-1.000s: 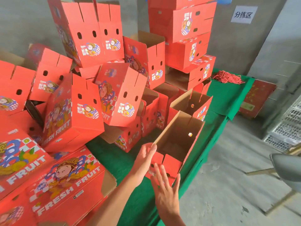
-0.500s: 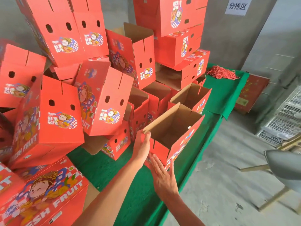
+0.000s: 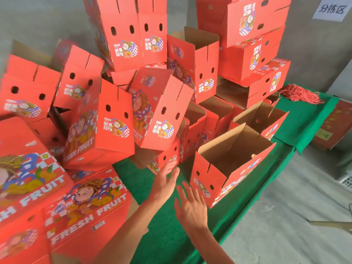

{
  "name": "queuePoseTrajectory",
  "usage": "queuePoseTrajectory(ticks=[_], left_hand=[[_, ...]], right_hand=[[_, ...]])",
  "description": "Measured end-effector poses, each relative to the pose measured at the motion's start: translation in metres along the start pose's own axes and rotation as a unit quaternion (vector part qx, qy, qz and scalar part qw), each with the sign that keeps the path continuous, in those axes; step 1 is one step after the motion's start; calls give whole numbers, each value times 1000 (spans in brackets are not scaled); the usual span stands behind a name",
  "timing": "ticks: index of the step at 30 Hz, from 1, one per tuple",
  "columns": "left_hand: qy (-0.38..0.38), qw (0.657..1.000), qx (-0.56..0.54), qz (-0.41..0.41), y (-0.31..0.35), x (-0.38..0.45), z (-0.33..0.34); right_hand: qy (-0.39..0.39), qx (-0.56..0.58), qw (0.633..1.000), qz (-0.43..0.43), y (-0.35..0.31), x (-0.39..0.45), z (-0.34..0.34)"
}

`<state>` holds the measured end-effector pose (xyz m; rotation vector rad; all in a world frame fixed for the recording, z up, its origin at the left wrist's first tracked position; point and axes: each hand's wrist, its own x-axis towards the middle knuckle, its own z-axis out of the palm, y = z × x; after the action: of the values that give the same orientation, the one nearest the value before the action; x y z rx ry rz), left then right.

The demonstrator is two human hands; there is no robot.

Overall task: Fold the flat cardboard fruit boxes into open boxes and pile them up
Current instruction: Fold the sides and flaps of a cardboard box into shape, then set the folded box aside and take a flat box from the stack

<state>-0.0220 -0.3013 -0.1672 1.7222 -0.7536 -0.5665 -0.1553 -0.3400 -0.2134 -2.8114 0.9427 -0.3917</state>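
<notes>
1. Your right hand (image 3: 191, 207) is nearest, fingers spread, holding nothing.
2. Your left hand (image 3: 165, 182) is just beyond it, fingers straight, also empty.
3. The open box (image 3: 226, 168) stands upright on the green table cover (image 3: 167, 235), just right of both hands and apart from them.
4. The pile of folded boxes (image 3: 158, 109) rises behind, leaning.

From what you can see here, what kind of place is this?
Probably a fruit packing or sorting room: piled red fruit boxes on a green-covered table, bare concrete walls, and a paper sign.
</notes>
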Motion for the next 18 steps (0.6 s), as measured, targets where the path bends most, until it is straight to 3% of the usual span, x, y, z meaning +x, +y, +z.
queuePoseTrajectory(ticks=[10, 14, 18], left_hand=[[194, 965, 171, -49, -95, -135, -180], [260, 914, 254, -180, -124, -187, -225], [239, 828, 364, -354, -159, -243, -254]], right_hand=[[-58, 62, 986, -147, -136, -8, 33], [-214, 4, 957, -196, -165, -24, 74], [-243, -14, 948, -205, -179, -33, 94]])
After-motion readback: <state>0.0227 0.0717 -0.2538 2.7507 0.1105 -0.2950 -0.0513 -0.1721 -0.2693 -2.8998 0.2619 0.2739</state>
